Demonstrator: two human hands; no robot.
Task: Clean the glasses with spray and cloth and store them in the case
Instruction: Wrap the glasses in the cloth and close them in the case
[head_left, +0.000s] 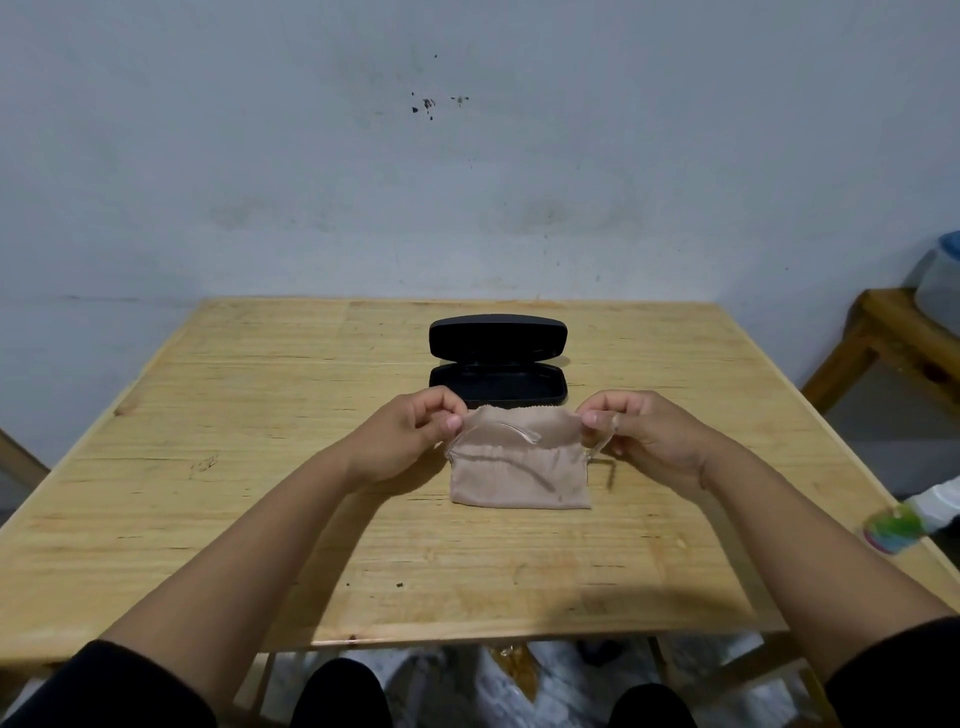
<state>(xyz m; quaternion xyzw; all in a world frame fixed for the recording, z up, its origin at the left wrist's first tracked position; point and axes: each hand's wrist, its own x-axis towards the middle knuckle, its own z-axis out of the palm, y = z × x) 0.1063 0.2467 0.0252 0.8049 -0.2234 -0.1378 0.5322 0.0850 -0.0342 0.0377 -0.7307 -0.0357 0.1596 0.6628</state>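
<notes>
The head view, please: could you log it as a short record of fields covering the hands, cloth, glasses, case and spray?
left hand: pinches cloth's upper left corner
right hand: pinches upper right corner and clear frame
cloth: beige, held up, lower edge on table
glasses: clear, against the cloth
case: black, open, behind cloth
spray: not identifiable

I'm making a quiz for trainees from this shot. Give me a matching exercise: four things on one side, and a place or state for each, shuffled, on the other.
Things:
1. case
2. cloth
3. glasses
4. spray bottle

Places or states:
A. lying at the table's right edge
B. clear-framed, held over the cloth by the left hand and right hand
C. black, lid open, behind the hands
D. beige, hanging down to the table

Pairs: 1-C, 2-D, 3-B, 4-A
</notes>
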